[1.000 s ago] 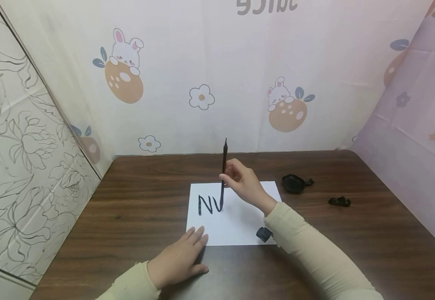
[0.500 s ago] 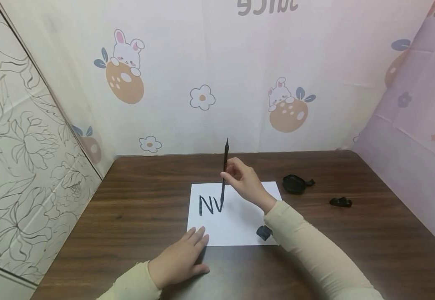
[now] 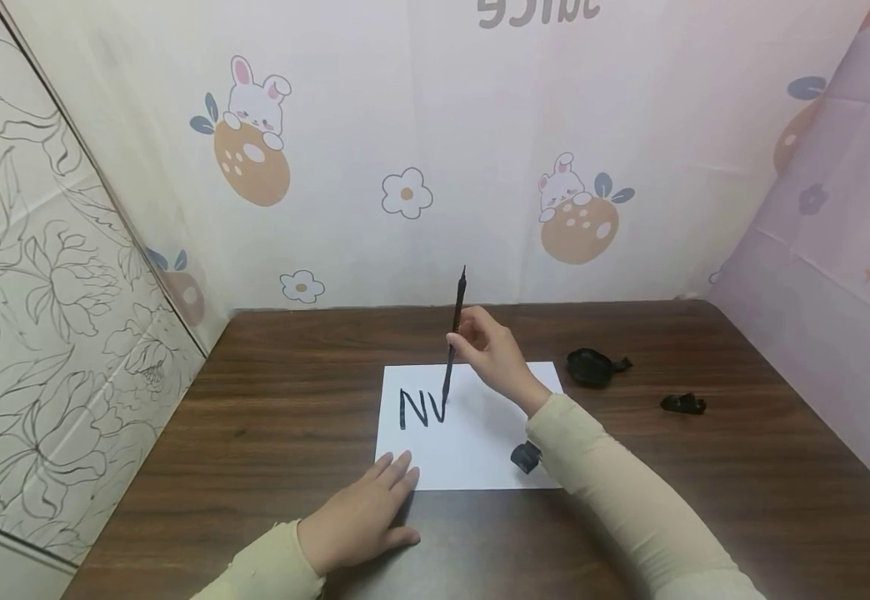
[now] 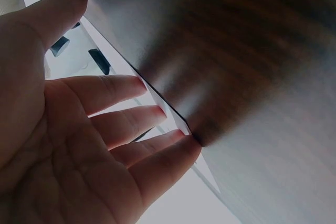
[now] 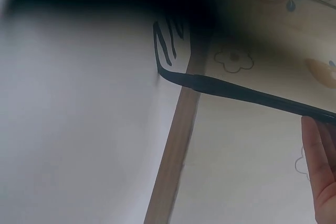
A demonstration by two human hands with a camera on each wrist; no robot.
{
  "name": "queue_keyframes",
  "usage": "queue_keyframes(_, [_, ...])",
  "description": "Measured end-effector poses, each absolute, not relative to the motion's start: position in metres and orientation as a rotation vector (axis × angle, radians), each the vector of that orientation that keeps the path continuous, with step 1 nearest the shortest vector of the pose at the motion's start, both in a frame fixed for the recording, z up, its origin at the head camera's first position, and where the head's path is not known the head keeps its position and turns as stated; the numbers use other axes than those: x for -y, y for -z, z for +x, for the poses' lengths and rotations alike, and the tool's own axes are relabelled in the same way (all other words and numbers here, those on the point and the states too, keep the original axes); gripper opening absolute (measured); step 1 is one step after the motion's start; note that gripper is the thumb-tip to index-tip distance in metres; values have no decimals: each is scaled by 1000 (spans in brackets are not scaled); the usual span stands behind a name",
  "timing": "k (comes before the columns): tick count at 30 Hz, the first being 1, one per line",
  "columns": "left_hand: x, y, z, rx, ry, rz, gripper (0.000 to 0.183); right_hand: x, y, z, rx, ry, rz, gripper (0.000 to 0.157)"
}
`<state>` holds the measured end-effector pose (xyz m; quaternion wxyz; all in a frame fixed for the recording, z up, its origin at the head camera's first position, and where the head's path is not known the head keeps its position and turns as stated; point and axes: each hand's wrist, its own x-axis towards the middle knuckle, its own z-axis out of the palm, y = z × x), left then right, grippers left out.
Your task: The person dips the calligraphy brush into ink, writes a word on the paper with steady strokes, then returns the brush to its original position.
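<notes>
My right hand pinches a slim black writing brush at mid-handle, nearly upright and leaning slightly right. In the right wrist view the bristle tip of the brush bends against the white paper, at the end of a black stroke. Dark strokes like an N and a V stand on the sheet's left part. My left hand lies palm down with fingers spread, its fingertips on the paper's lower left corner. Seen from the left wrist, the left fingers are straight and hold nothing.
A dark cylindrical piece sits on the paper's lower right, partly behind the right sleeve. Right of the sheet are a black pan-shaped dish and a small black object on the brown wooden table. A printed curtain hangs behind.
The brush tip has moved up and slightly right from the bottom of the second letter, drawing its right-hand stroke. My right hand has risen with it; the left hand stays put.
</notes>
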<state>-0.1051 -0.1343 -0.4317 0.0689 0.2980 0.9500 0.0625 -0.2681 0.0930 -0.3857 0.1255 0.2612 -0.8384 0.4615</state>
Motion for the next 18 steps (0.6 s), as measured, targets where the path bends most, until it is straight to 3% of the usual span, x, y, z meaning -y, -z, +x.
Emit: queue_keyframes(18, [134,432,-107,-2843,-182,886,74,-97,391,-282,2392,-1442,715,25])
